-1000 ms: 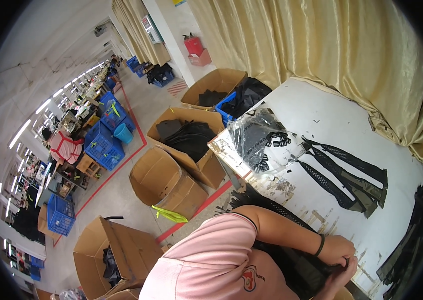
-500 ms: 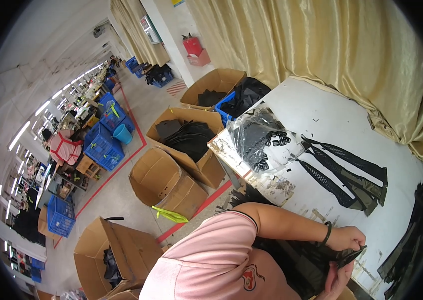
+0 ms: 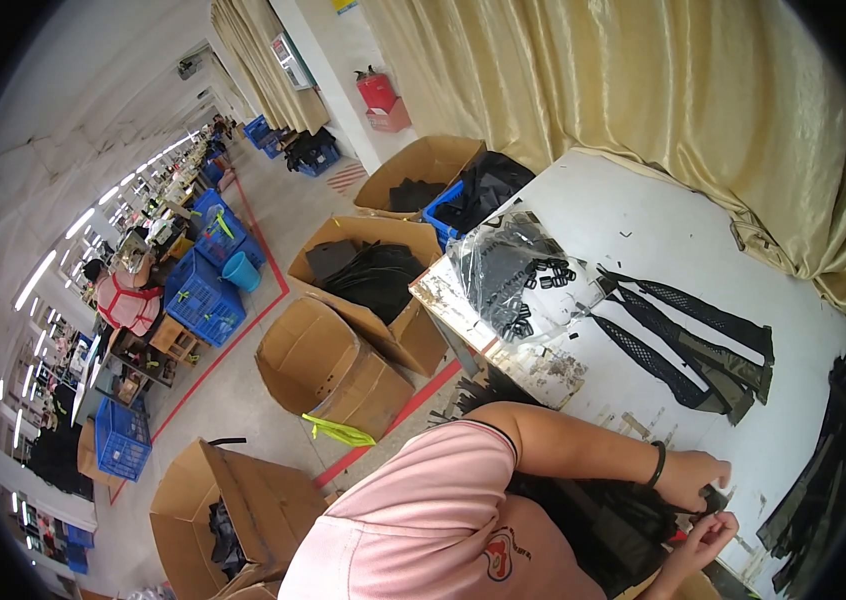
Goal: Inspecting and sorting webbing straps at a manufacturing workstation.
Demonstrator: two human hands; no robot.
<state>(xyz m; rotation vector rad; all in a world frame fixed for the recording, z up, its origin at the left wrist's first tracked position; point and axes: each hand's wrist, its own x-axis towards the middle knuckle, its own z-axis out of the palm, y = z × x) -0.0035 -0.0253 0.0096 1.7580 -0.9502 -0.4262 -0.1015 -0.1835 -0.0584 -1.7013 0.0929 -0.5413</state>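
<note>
Left hand: the left hand (image 3: 695,477) is at the lower right of the view, over the near edge of the tabletop (image 3: 643,215); its grip is closed on a small black buckle (image 3: 714,495), pinched by the fingertips.
Right hand: the right hand (image 3: 705,537) is just below the left one, fingers curled up toward the same buckle; whether its grip really closes on it, I cannot tell.
Black buckle: it is between the two hands, above the tabletop edge, with dark fabric (image 3: 598,520) hanging under the hands toward the lap.
Mesh straps: a few black mesh straps (image 3: 688,345) lie flat on the tabletop, well apart from the hands.
Plastic bag: a clear plastic bag (image 3: 508,275) with small black buckles lies at the far left corner of the tabletop.
Dark pile: a pile of black pieces (image 3: 823,480) is at the right edge of the tabletop.
Floor: open cardboard boxes (image 3: 363,300) with black material stand beside the tabletop; blue crates (image 3: 203,295) are farther away.
Background: a golden curtain (image 3: 643,90) hangs behind the tabletop.
</note>
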